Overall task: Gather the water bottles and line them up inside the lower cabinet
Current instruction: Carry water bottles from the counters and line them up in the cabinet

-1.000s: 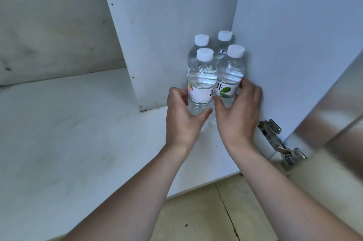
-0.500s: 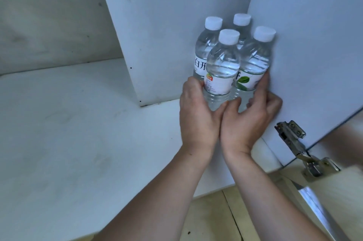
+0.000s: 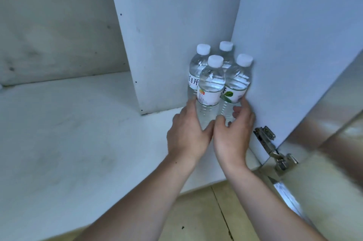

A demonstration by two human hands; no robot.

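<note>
Cabinet shelf (image 3: 78, 132): white, under both hands.
Water bottles (image 3: 211, 83): four, upright, clustered in the cabinet corner, just beyond the grip.
Left hand (image 3: 188, 136): grip wrapped on the front-left bottle's base.
Right hand (image 3: 233, 134): grip curled round the front-right bottle (image 3: 236, 83).
Hinge (image 3: 275, 150): right of the right hand.

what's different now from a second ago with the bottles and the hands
The left hand and right hand have drawn together, thumbs now touching, around the front bottles' bases. Unchanged: both keep their grip, and the four bottles stand upright, clustered in the cabinet corner.
</note>
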